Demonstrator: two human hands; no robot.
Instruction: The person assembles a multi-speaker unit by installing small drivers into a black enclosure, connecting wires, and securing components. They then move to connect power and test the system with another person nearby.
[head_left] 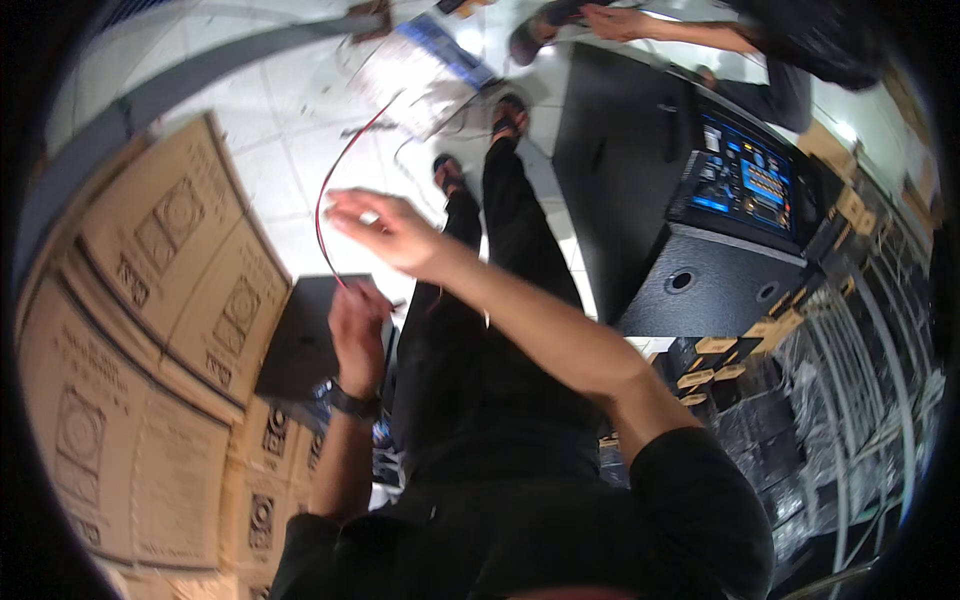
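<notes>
A thin red-and-black cable [319,212] bows in a long curve from the floor area ahead down to my left hand [357,325]. The fingers of that hand are closed around its near end, and a dark watch is on the wrist. My right hand [390,232] reaches across in front of my legs, slightly blurred. Its fingers are stretched out with a gap by the thumb, and the fingertips come close to the cable's curve. Whether they touch it, I cannot tell. Below the left hand stands a black box-shaped cabinet [300,345].
Printed cardboard cartons [150,330] are stacked at my left. On the right stand a large black speaker cabinet [625,150] and a panel with a lit blue screen [745,180]. A plastic-wrapped package [420,75] lies ahead. Another person's hand [615,22] shows at the top.
</notes>
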